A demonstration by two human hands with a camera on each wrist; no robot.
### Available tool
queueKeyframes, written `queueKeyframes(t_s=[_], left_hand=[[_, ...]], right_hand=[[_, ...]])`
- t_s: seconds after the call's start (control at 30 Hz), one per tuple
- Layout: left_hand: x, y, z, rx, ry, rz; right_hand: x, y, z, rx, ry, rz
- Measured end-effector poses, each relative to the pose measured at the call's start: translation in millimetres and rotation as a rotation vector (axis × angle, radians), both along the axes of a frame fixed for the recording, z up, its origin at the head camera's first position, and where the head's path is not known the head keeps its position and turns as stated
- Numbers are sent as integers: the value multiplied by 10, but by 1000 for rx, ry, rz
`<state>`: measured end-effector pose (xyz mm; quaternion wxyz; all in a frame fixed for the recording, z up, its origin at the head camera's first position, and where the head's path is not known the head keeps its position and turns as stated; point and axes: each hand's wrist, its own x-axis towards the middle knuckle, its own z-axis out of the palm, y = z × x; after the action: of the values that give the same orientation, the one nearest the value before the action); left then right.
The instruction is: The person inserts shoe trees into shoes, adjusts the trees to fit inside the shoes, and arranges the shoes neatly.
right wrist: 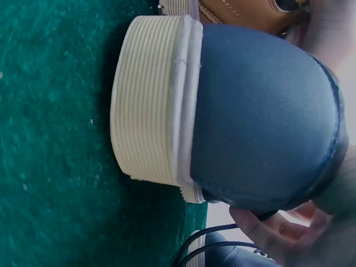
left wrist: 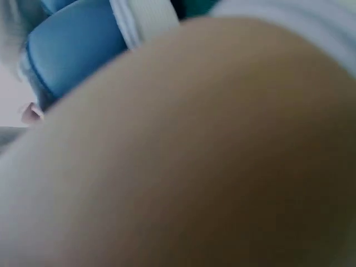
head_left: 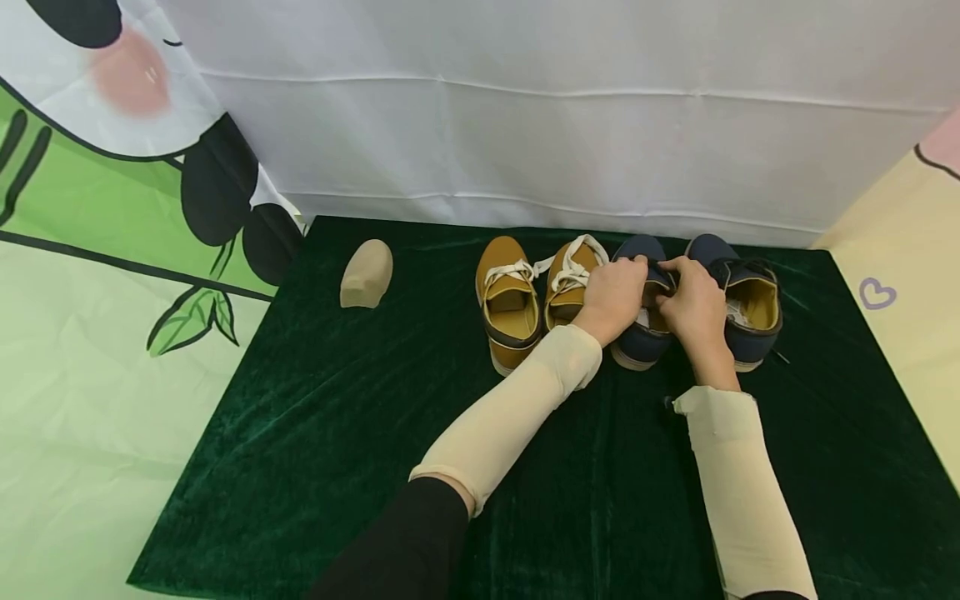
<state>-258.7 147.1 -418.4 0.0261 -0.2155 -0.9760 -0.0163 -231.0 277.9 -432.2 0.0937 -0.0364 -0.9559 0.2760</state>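
Both hands are at the left one of two navy shoes on the dark green cloth. My left hand grips its upper near the tongue, from the left side. From the right, my right hand holds the edge of the same shoe's opening, fingers curled. The hands partly cover its laces and opening. In the right wrist view the shoe's rounded heel and ribbed cream sole face the camera. Blurred skin fills most of the left wrist view, beside some blue shoe upper.
The other navy shoe, with black laces, stands at the right. Two tan shoes with white laces stand left of my left hand. Farther left lies a beige rounded block. A white curtain hangs behind the green cloth.
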Motion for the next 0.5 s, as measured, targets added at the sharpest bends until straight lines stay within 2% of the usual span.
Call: queueKeyframes(t_s=[0.1,0.23,0.37,0.5], left_hand=[[-12,-17,53,-15,-83,13],[50,-105,126,-25,-159,14],[146,-279,165,2,-103,-13],[266,-491,270,53,-10,-20]], right_hand=[[-15,-10,-36,-25,3,-12],[17,-9,-97,-63,10,-26],[44,-7,-112,-94,-1,-40],[43,-16,-79,-109,-5,-47]])
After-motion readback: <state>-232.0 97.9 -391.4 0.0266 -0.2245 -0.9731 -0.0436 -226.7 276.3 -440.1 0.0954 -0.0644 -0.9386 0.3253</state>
